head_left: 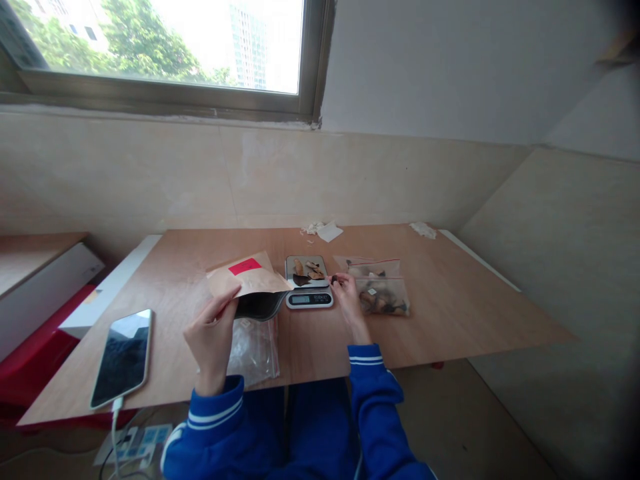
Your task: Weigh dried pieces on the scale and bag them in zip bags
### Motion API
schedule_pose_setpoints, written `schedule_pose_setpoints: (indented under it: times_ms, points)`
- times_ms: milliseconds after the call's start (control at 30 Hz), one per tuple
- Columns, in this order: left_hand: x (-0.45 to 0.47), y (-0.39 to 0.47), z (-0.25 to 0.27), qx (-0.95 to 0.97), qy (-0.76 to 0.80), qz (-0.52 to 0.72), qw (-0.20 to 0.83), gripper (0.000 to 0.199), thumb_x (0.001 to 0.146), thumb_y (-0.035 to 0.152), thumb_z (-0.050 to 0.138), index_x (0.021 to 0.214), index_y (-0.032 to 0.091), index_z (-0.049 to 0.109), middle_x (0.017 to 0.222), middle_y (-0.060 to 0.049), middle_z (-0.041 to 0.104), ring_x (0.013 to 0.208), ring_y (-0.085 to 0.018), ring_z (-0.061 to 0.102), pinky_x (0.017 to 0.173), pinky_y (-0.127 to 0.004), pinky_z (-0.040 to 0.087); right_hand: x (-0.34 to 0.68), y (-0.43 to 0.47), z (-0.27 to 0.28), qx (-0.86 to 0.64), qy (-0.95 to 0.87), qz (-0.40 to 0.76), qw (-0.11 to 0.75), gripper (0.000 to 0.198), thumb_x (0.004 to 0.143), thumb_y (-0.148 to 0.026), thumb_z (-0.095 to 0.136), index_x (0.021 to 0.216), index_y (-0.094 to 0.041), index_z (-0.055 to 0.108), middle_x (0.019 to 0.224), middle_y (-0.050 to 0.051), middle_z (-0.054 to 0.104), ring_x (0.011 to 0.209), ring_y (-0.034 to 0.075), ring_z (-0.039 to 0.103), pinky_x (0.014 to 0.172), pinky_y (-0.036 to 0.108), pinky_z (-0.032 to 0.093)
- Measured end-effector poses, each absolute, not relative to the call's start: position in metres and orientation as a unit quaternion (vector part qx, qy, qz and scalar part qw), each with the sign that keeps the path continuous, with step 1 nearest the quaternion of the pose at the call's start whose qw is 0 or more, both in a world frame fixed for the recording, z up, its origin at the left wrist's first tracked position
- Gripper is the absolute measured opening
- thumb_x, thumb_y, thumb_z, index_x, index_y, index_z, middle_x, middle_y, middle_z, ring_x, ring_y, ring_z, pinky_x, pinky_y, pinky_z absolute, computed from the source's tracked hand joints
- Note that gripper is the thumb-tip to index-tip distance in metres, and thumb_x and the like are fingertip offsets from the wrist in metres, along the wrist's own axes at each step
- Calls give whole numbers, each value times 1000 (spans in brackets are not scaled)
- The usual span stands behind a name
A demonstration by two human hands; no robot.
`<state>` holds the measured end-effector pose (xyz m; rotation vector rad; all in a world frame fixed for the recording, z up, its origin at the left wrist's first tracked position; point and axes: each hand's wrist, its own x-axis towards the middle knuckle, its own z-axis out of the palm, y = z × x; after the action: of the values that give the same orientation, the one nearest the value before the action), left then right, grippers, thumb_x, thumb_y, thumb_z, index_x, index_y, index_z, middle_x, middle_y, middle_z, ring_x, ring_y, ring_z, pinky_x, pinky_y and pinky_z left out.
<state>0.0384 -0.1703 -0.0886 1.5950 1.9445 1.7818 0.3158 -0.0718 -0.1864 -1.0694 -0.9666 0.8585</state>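
Observation:
My left hand grips a kraft paper pouch with a red label, tilted so its dark mouth faces me. Right of the pouch sits a small digital scale, its metal plate bearing several brown and dark dried pieces. At the plate's right edge my right hand pinches a small dark piece, too small to name. Beside that hand lies a clear zip bag holding more dark dried pieces. Below the pouch are clear plastic bags, partly covered by it.
A phone with a white charging cable lies at the table's left. Crumpled white paper sits at the back edge, and another crumpled piece at back right. The wooden table stands against a tiled wall below a window.

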Motion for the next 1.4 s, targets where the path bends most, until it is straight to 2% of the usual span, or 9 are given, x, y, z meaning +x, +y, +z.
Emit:
schedule_pose_setpoints:
  times_ms: [133, 367, 500, 700, 833, 967, 1200, 1333, 1400]
  points:
    - [40, -170, -90, 523, 625, 578, 41, 23, 81, 39, 66, 98, 28, 77, 88, 0, 76, 75, -17, 70, 67, -26, 48, 319, -73, -179, -526, -531, 294, 596, 25, 78, -41, 63, 88, -18, 60, 92, 10, 69, 91, 23, 65, 88, 42, 51]
    - [38, -169, -91, 523, 623, 579, 42, 22, 81, 39, 66, 98, 30, 77, 91, 0, 76, 76, -17, 70, 68, -25, 49, 317, -77, -167, -583, -607, 155, 518, 20, 82, -35, 61, 84, -19, 73, 90, 9, 64, 88, 23, 59, 80, 37, 49]
    - [38, -169, -92, 524, 620, 582, 45, 21, 81, 38, 66, 98, 30, 77, 91, 1, 76, 77, -17, 70, 69, -25, 48, 314, -70, -168, -577, -624, 177, 497, 21, 83, -34, 61, 86, -20, 75, 85, 7, 63, 74, 20, 57, 71, 34, 50]
    - [38, -170, -90, 518, 624, 583, 50, 22, 81, 38, 67, 99, 30, 76, 88, 1, 76, 77, -17, 70, 68, -25, 48, 309, -57, -163, -574, -628, 194, 488, 16, 80, -31, 64, 85, -17, 71, 84, 7, 69, 71, 19, 61, 71, 33, 50]
    - [36, -169, -91, 521, 629, 576, 40, 23, 81, 39, 66, 99, 29, 76, 87, 0, 76, 74, -17, 69, 66, -25, 47, 308, -56, -159, -588, -655, 145, 453, 16, 84, -30, 60, 78, -18, 69, 83, 6, 67, 73, 19, 61, 72, 32, 49]
    - [35, -169, -92, 520, 633, 572, 37, 23, 81, 39, 65, 99, 28, 76, 86, 0, 76, 72, -17, 69, 65, -25, 48, 309, -61, -162, -596, -666, 99, 437, 18, 87, -31, 59, 81, -19, 71, 87, 7, 64, 75, 20, 61, 74, 33, 49]
    - [36, -169, -93, 525, 625, 576, 44, 23, 82, 38, 65, 100, 28, 76, 90, 0, 76, 75, -17, 69, 68, -25, 49, 307, -58, -165, -597, -670, 87, 432, 21, 90, -30, 54, 84, -18, 70, 89, 9, 61, 82, 23, 61, 79, 37, 49]
    - [36, -169, -91, 526, 625, 576, 39, 22, 82, 37, 66, 98, 28, 77, 86, 0, 76, 73, -17, 69, 65, -25, 47, 293, -77, -133, -565, -638, 85, 515, 22, 92, -30, 49, 90, -19, 68, 95, 10, 60, 93, 24, 59, 87, 39, 49]
    - [37, -169, -90, 526, 622, 579, 37, 21, 81, 37, 66, 97, 28, 77, 85, 0, 76, 74, -17, 69, 65, -25, 47, 278, -104, -106, -512, -637, 126, 563, 24, 94, -26, 43, 93, -20, 67, 95, 8, 62, 92, 22, 60, 84, 36, 51]
